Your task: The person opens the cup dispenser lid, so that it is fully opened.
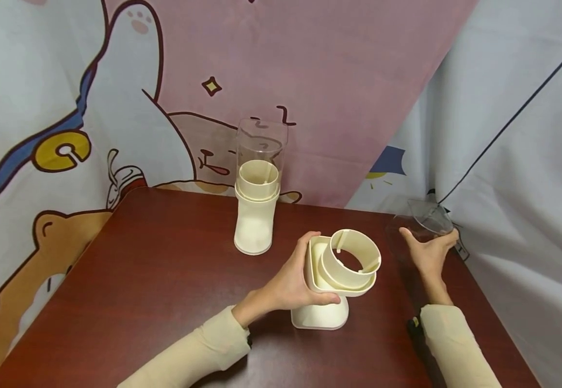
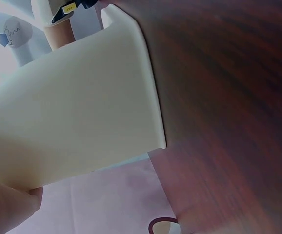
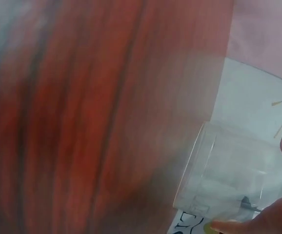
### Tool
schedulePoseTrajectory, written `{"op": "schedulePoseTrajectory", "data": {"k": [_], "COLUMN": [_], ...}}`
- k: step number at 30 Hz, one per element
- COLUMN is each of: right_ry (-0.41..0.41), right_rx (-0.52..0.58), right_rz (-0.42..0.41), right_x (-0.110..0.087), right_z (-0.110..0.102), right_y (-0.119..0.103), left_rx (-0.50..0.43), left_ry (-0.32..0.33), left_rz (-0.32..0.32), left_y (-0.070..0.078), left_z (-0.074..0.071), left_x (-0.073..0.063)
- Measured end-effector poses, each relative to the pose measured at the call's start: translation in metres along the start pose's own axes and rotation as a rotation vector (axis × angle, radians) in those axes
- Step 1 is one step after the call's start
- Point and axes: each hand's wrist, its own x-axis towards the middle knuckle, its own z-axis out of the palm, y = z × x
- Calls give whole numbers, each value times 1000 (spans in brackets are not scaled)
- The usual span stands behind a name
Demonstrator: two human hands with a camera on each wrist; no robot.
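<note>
In the head view, my left hand (image 1: 285, 285) grips the upper part of a cream plastic dispenser base (image 1: 319, 315), thumb at the near rim and fingers at the far side. An upright ring with inner ribs rises from the base's top. The left wrist view shows the base's smooth wall (image 2: 82, 107) close up, its foot right at the tabletop. At the right, my right hand (image 1: 428, 258) holds a clear plastic container (image 1: 433, 218), thumb and fingers on opposite sides. The right wrist view shows this transparent cylinder (image 3: 229, 170) tilted, with the hand (image 3: 277, 214) round it.
A second cream dispenser (image 1: 254, 226) stands upright at the back of the dark red wooden table (image 1: 164, 280), a clear container (image 1: 261, 137) on top. Printed cloth (image 1: 310, 64) hangs behind and at both sides. A thin dark cord (image 1: 513, 118) runs down at the right.
</note>
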Motion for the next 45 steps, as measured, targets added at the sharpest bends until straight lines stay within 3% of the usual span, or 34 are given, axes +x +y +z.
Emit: {"op": "schedulePoseTrajectory", "data": {"k": [6,9,11,13,15,18,24,26,29,31,34,39,45], "right_ry": [-52,-5,99,199,241,112,-408,-558,-735,-786,-798,-772,-692], "right_rx": [-78,-82,-16,65,154,286,346,349,354,346,352,375,275], "right_rz": [110,138,68,-60,-193,-316,-519,-595,-621,-609,-600,-638,-677], "right_x": [-4,-11,-15,-20,-26,-41,-86,-102,-124,-136,-145,-146,-151], "right_z": [-10,-22,-28,-31,-31,-25,-15,-15,-17,-17,-14,-10,-9], "right_y": [0,-9,-20,-34,-52,-81,-120,-126,-131,-130,-122,-114,-115], "left_rx": [-15,-18,-15,-8,-3,19,89,109,189,255,327,330,332], "left_ry": [-1,-11,-10,-1,7,12,5,14,45,68,100,140,135], "left_rz": [-14,-20,-16,-10,-5,-10,-29,-5,27,37,21,34,69], "left_y": [1,2,1,1,1,2,9,14,28,35,39,36,29], "left_z": [2,4,4,3,1,-3,-6,-6,-5,-2,5,12,10], "left_x": [-1,-2,-2,-1,0,1,-2,-5,-11,-14,-17,-17,-14]}}
